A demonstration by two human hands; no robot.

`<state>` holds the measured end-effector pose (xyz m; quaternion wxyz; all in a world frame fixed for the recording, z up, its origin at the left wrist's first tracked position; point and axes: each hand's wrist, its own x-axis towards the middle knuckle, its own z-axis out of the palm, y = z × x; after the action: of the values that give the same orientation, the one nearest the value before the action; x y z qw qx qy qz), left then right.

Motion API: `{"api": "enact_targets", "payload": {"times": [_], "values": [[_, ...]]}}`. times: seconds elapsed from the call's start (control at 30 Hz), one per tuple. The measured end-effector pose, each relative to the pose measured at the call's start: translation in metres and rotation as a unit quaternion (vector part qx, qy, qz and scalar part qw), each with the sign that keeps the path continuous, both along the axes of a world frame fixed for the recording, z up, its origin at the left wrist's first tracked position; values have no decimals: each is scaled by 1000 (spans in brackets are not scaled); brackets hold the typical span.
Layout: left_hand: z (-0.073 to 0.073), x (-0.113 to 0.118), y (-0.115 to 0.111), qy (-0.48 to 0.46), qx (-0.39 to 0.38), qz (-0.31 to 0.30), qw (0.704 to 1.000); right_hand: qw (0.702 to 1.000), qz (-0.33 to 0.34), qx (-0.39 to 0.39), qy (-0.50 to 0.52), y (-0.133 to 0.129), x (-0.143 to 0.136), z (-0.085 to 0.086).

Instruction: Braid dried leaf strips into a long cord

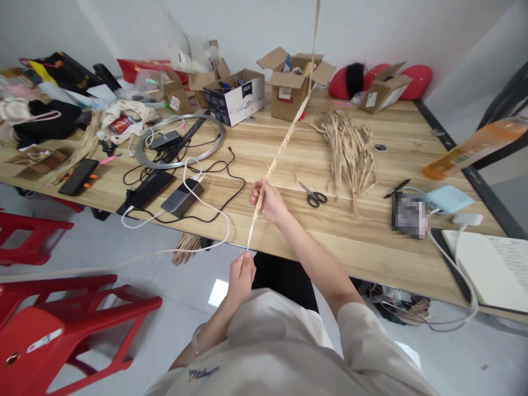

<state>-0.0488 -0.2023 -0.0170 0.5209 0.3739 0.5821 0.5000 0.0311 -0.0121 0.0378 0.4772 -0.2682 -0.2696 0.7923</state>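
Observation:
A long straw braid (287, 133), wound about a pale wire, runs from my hands up and away over the table. My left hand (241, 275), near my body, is closed around the bare end of the wire (251, 236). Farther up, my right hand (269, 202) pinches the braid just above where the straw covering ends. Black-handled scissors (314, 196) lie on the table right of my right hand. Beyond them rests a bundle of dried straw leaves (346, 148).
On the left lie a wire coil (220, 137), black cables, a power bank (182, 198) and a phone (78, 177). Cardboard boxes (284, 104) line the wall. An orange bottle (474, 147) and an open notebook (487, 264) are at right. Red stools (78, 319) stand at lower left.

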Motion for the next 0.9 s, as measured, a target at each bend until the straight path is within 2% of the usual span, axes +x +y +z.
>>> {"api": "enact_targets", "payload": {"times": [0.07,0.13,0.2,0.33,0.4,0.5,0.57,0.63,0.73,0.9], "values": [[3,-6,6,28,15,15,999,992,-103,34,-70,-6,8,2],[3,-14,7,78,34,25,996,964,-210,93,-131,-17,25,5],[1,-22,5,150,53,26,987,944,-247,157,-152,-34,45,7],[1,-26,-5,289,99,-1,952,939,-216,188,-190,-69,74,-1],[1,-23,-11,321,120,-23,939,940,-191,175,-220,-74,81,-10],[-6,-19,-26,357,141,-43,923,945,-200,118,-229,-60,89,-23],[-16,-23,-38,385,172,-61,905,952,-217,73,-203,-43,95,-26],[-30,-33,-51,406,223,-91,881,962,-212,56,-165,-28,97,-24],[-51,-54,-72,427,257,-101,861,971,-183,91,-123,-19,93,-14],[-76,-91,-105,494,181,-82,847,984,-127,87,-90,-34,69,3]]}}
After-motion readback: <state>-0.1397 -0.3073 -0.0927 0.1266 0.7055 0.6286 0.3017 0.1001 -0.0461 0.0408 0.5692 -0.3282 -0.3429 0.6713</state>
